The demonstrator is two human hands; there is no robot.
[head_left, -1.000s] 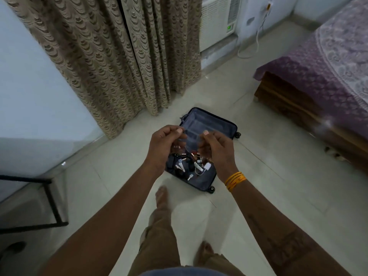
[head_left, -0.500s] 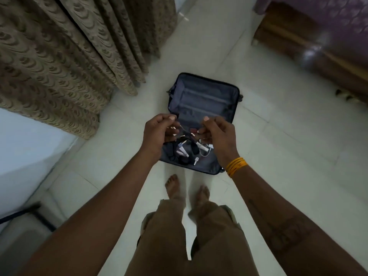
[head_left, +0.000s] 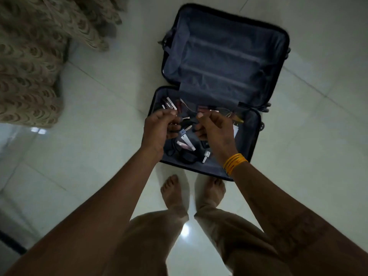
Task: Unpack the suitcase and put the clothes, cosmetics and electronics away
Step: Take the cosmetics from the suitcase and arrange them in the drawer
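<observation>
Open dark suitcase on floor

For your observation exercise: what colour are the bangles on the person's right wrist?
Orange-yellow bangles, clearest in the head view, just below the right hand.

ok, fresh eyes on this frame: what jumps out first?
The open dark suitcase lying flat on the pale tiled floor, its far half bare and its near half strewn with small cosmetics and cables. Right over that clutter, the left hand and right hand are pinched close together, seemingly holding something thin between them. Bare feet stand at the case's near edge, and a patterned curtain hangs at upper left.
</observation>
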